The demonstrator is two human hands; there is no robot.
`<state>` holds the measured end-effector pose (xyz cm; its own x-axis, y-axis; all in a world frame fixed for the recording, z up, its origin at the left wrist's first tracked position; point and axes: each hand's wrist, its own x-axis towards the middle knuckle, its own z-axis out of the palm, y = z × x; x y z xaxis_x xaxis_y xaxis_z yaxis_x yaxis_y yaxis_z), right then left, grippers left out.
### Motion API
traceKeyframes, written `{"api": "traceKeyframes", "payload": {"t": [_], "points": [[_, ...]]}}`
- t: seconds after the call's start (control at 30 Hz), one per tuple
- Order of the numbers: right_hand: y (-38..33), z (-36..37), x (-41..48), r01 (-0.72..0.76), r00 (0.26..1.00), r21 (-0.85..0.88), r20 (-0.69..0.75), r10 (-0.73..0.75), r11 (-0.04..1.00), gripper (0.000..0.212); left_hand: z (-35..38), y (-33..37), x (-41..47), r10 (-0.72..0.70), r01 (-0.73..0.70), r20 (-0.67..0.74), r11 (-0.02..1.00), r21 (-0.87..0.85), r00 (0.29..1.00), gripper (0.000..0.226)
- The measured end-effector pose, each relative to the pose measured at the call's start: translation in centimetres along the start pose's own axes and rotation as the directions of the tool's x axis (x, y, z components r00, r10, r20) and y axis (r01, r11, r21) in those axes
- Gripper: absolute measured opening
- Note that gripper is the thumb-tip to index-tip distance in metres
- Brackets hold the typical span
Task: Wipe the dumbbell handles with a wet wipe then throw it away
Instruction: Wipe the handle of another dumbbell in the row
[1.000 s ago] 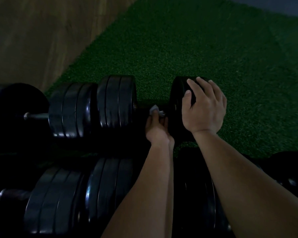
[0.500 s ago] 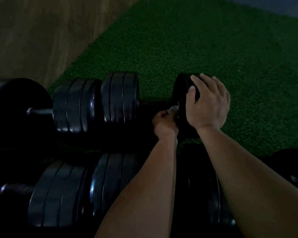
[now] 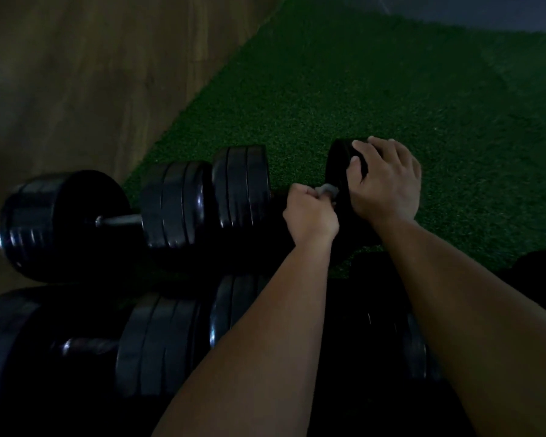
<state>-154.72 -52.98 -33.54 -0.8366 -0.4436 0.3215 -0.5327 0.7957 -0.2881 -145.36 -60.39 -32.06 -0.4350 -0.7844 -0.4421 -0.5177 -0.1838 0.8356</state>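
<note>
A black dumbbell lies on the green turf, with its left plate stack (image 3: 240,187) and right plate (image 3: 339,171) on either side of a dark handle. My left hand (image 3: 309,212) is fisted over that handle, clutching a crumpled pale wet wipe (image 3: 327,190) pressed close against the right plate. My right hand (image 3: 388,181) rests on top of the right plate, fingers curled over its rim. The handle itself is hidden in shadow under my left hand.
Another dumbbell (image 3: 117,220) with a shiny metal bar lies to the left. More black dumbbells (image 3: 158,345) lie in the near row below my arms. Green turf (image 3: 360,99) stretches ahead; wooden floor (image 3: 76,74) lies at the left.
My left hand has slid the wipe rightward along the handle up to the right plate. My right hand stays on top of that plate.
</note>
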Motion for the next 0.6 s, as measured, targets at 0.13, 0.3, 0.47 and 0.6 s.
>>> {"api": "traceKeyframes", "payload": {"t": [0.13, 0.3, 0.47, 0.6], "points": [[-0.3, -0.6, -0.5, -0.016, 0.996, -0.025, 0.088, 0.018, 1.0, 0.044, -2.6, 0.7, -1.7, 0.13, -0.132, 0.044, 0.99, 0.053, 0.991, 0.012], [-0.4, -2.5, -0.6, -0.017, 0.949, -0.035, 0.314, 0.027, 0.999, 0.051, -5.6, 0.7, -3.2, 0.231, -0.261, 0.182, 0.952, 0.158, 0.956, 0.014], [-0.6, -5.4, -2.9, -0.086, 0.904, 0.059, 0.423, 0.053, 0.995, 0.056, -7.9, 0.7, -4.0, 0.365, -0.445, 0.305, 0.856, 0.261, 0.88, 0.011], [-0.9, -8.5, -8.2, -0.105, 0.911, 0.121, 0.411, 0.047, 0.987, 0.04, -9.6, 0.6, -4.3, 0.389, -0.603, 0.528, 0.728, 0.326, 0.755, 0.013]]}}
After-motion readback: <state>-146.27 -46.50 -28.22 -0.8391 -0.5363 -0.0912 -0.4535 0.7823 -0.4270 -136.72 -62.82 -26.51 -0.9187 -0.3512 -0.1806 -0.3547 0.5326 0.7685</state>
